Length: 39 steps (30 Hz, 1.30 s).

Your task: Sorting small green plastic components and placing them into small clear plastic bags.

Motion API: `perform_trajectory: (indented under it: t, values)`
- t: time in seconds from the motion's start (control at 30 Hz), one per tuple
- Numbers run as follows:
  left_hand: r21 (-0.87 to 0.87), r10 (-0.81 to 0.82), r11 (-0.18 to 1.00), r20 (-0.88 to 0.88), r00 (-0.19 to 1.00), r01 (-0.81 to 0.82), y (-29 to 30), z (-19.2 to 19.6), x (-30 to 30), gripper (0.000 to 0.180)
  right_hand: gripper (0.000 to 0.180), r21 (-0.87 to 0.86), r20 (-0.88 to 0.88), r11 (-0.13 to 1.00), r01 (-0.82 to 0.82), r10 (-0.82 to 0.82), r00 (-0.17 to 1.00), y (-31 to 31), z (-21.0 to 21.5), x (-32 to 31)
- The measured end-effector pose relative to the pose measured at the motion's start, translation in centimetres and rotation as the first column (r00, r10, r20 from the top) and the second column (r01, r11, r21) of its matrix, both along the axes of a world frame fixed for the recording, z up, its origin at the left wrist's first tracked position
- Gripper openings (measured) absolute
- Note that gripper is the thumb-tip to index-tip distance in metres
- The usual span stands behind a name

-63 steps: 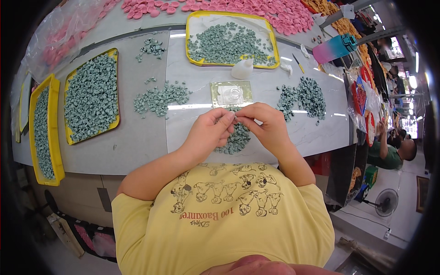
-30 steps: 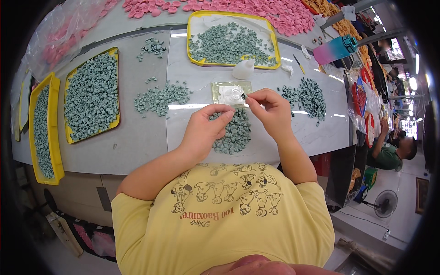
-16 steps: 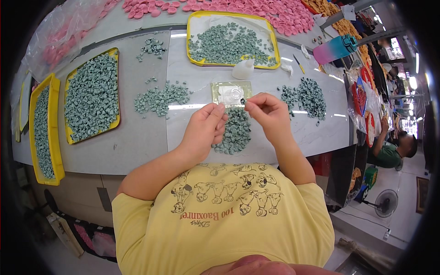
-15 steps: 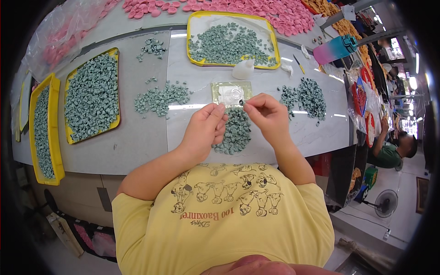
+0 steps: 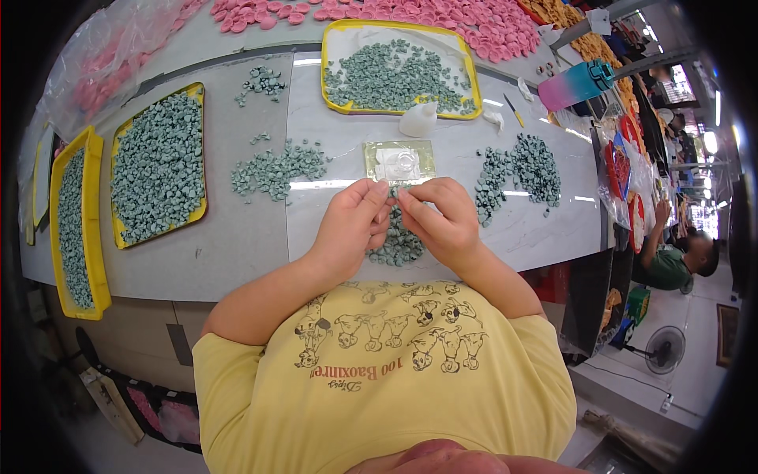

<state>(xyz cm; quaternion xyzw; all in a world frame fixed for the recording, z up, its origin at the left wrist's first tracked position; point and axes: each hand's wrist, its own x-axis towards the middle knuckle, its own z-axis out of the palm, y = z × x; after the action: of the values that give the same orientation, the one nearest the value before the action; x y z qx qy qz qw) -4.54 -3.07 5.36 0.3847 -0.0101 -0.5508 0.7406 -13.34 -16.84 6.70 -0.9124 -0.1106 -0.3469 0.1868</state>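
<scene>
1. Grey-green pieces lie in a small pile [image 5: 397, 246] on the pale worktop [image 5: 237, 237] in the head view, right below the two hands and partly hidden by them.
2. The left hand [image 5: 353, 223] and the right hand [image 5: 439, 217] meet fingertip to fingertip above that pile, both curled shut in a pinch; whatever sits between the fingertips is too small to make out.
3. Just beyond the fingertips lies a flat rectangular pad [image 5: 399, 160] with a clear, shiny middle, close to the hands but apart from them.
4. A loose scatter of the same pieces [image 5: 276, 168] lies to the left of the pad, and a denser heap [image 5: 521, 170] to its right, both well clear of the hands.
5. Farther back stands a yellow tray [image 5: 338, 101] with pieces spread inside it; a small white cone-shaped bottle [image 5: 418, 120] stands at its near edge.
6. On the left side of the worktop a second yellow tray [image 5: 160, 234] is filled with pieces, and a third one [image 5: 96, 284] lies at the far left edge, also full.
7. Pink pieces [image 5: 442, 20] run in a band along the far side of the worktop.
8. A tumbler shading from pink to blue [image 5: 576, 85] lies at the back right.
9. Another person in a green top [image 5: 671, 265] sits off to the right, beyond the worktop's end.
</scene>
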Motion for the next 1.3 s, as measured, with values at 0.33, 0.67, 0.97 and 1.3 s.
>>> perform_trajectory:
  t: [0.33,0.67,0.97,1.3]
  values:
    - [0.035,0.036,0.998,0.254,0.967,-0.047,0.3,0.3,-0.5,0.021,0.021,0.102,-0.001,0.995,-0.015,0.015,1.000,0.6,-0.4,-0.2]
    - [0.106,0.043,0.989,0.462,0.886,-0.103,0.6,-0.1,-0.3,0.028,0.016,0.489,-0.203,0.865,0.114,-0.014,0.979,1.1,-0.2,-0.1]
    - [0.131,0.016,0.987,0.505,0.863,-0.094,0.6,0.1,-0.5,0.028,0.015,0.455,-0.211,0.877,0.153,-0.061,0.976,1.9,0.1,-0.6]
    - [0.171,-0.124,0.984,0.511,0.851,0.040,0.3,-0.1,-0.6,0.031,0.015,0.481,-0.451,0.861,0.163,0.084,0.889,-1.9,1.6,-1.4]
